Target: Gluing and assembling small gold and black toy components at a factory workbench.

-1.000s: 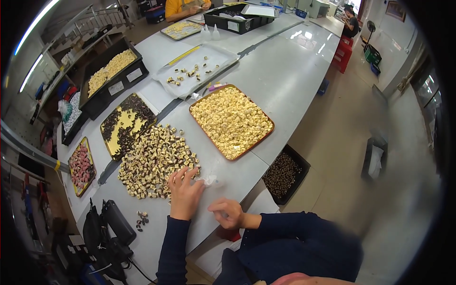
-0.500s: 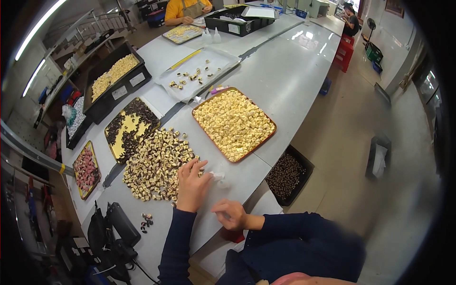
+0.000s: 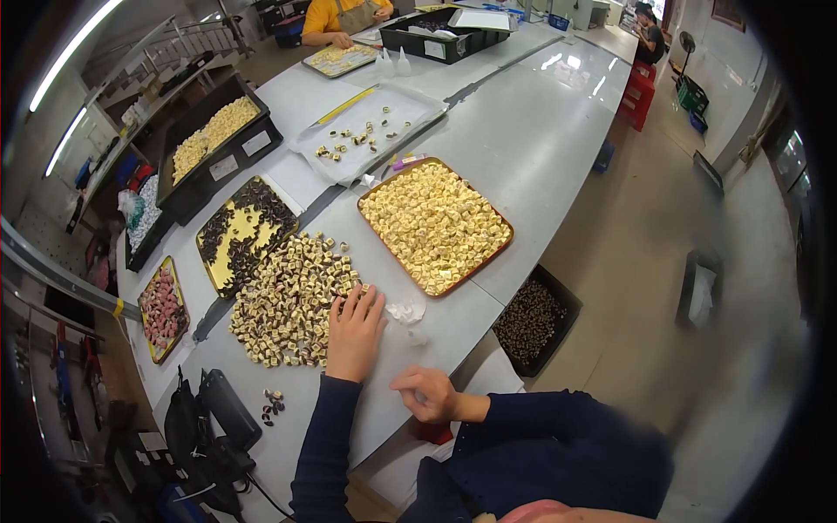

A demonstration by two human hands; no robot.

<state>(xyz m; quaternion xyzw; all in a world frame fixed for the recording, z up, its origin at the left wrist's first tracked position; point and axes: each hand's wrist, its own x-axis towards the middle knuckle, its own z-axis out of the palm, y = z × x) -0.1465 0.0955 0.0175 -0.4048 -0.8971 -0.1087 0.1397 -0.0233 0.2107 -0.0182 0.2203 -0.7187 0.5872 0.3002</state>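
1. Resting flat, the left hand (image 3: pixel 353 336) lies with its fingers (image 3: pixel 359 302) spread open on the near edge of the loose heap of brown-and-cream sweets (image 3: pixel 292 301) on the grey worktop (image 3: pixel 523 148); it grips nothing.
2. Just right of that heap, the right hand (image 3: pixel 425 392) sits at the worktop's near edge with its fingers curled in; whether they pinch anything I cannot tell.
3. Small clear wrappers (image 3: pixel 406 311) lie on the worktop just right of the heap, between the two hands.
4. Right of the heap and beyond the wrappers stands a brown tray of pale yellow sweets (image 3: pixel 434 223).
5. Left of the heap sits a tray of dark and yellow pieces (image 3: pixel 244 231), and farther left a small tray of pink sweets (image 3: pixel 163 307).
6. A few stray sweets (image 3: pixel 273 404) lie nearer than the heap, beside a black device (image 3: pixel 228 406).
7. Well beyond the heap, a person in a yellow top (image 3: pixel 336 13) works at the far end.
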